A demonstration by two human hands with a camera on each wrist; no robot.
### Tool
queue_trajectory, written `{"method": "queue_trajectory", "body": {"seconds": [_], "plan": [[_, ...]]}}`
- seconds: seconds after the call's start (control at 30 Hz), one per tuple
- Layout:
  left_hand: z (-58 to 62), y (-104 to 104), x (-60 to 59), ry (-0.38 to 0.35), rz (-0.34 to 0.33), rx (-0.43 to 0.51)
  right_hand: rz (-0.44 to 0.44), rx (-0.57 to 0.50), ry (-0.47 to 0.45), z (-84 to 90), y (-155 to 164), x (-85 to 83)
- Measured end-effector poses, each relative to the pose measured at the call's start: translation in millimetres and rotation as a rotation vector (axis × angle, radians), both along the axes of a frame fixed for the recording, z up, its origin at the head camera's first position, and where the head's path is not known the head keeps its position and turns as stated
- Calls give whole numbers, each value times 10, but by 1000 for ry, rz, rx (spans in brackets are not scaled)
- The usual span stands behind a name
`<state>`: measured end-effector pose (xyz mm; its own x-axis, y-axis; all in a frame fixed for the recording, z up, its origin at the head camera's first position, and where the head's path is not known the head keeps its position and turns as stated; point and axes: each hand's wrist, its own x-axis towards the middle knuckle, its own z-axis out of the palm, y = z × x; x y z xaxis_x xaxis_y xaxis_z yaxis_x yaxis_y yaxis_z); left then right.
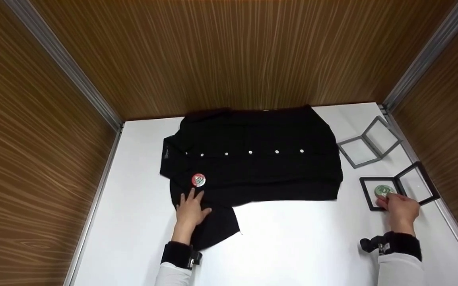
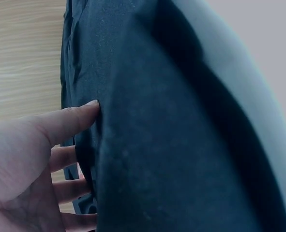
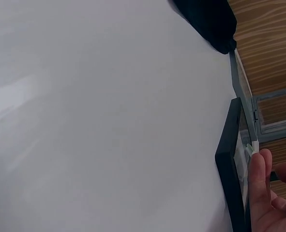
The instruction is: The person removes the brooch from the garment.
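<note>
A black button-up shirt (image 1: 261, 171) lies spread on the white table, its collar to the left. On its chest sits a round red, white and green badge (image 1: 198, 180). My left hand (image 1: 190, 212) rests on the shirt by the sleeve, fingers spread, fingertips just below that badge. In the left wrist view a fold of the shirt (image 2: 167, 135) rises beside the thumb. At the right, my right hand (image 1: 402, 208) pinches a round green badge (image 1: 383, 191) at its edge, over one half of an opened black-framed display case (image 1: 366, 194). The right wrist view shows the badge mostly hidden by fingers.
Behind the black case stands a second opened display case with a grey frame (image 1: 364, 137), near the shirt's hem. Wood-grain panels (image 1: 229, 55) wall the table (image 1: 284, 242) at the back and both sides.
</note>
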<state>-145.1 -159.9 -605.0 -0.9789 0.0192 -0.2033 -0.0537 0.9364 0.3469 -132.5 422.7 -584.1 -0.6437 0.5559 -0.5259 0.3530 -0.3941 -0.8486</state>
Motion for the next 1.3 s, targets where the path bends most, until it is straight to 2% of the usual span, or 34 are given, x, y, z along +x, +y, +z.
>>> {"method": "queue_trajectory", "body": {"seconds": [0.2,0.33,0.4,0.53,0.6,0.7,0.9,1.1,1.17,1.3], "plan": [[2,11,-6,1,0,-1,19,32,0,32,0,25],[1,14,-9,9,0,-9,83,156,-39,72,-20,29],[4,14,-12,8,1,-13,192,317,-67,107,-23,25],[3,14,-15,-1,4,-14,406,730,-112,229,-26,-7],[-1,12,-15,-2,5,-12,459,895,-111,314,-23,-22],[-7,9,-13,4,8,-7,484,1015,-85,470,-11,-41],[-13,5,-3,21,12,2,443,1081,-22,750,90,-77],[-12,12,3,29,15,11,347,1099,47,811,266,-89],[-5,16,9,28,17,16,346,1090,46,795,340,-86],[-3,23,9,20,18,7,380,1051,-62,767,482,-80]]}}
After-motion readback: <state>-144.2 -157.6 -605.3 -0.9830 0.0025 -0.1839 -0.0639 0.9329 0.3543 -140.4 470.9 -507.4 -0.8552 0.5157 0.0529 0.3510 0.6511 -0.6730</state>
